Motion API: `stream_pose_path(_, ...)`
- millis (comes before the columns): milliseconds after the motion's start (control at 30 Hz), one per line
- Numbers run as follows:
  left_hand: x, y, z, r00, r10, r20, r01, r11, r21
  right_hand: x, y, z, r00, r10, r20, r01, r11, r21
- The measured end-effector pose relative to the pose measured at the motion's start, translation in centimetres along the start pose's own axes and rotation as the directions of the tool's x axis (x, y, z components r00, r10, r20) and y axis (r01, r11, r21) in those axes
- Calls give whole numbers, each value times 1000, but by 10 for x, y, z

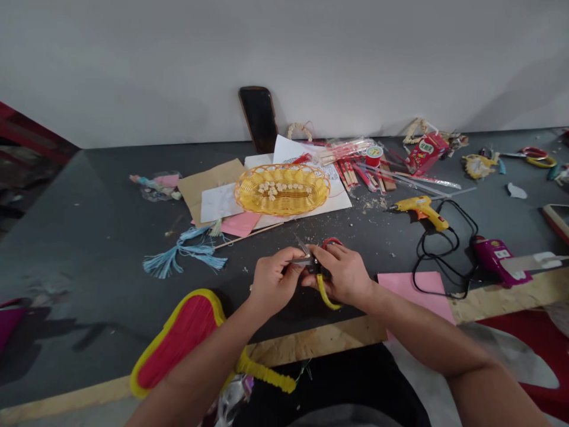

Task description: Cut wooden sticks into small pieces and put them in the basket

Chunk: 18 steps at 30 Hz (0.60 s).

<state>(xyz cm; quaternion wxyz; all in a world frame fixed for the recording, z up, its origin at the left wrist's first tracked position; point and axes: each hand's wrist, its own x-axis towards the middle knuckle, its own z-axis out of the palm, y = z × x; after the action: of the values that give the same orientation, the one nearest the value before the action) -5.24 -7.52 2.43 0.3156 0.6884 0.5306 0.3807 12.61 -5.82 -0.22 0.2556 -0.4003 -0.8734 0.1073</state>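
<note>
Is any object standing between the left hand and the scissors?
Nothing visible does. The left hand is right at the blades of the scissors, which the right hand holds. Any piece pinched there is too small to tell.

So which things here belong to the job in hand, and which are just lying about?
Seemingly in use:
scissors in the right hand, left hand by the blades
yellow basket of small pale pieces, perhaps

Apparently just lying about:
phone
red carton
blue tassels

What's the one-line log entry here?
right hand: holding scissors, blades parted | left hand: at blades | yellow basket: beyond hands, pale pieces inside
</note>
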Motion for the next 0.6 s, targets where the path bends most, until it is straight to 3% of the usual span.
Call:
stream_pose_path(300, -1, -2, 3, 997, 36, -63, -31, 997, 75, -3, 3, 6, 999, -20, 26, 20, 1000, -6)
stream_pose_path(600, 0, -2, 4, 995, 82, -64, -77, 994, 74, -3, 0, 4, 1000, 7, 30, -13, 972, 235)
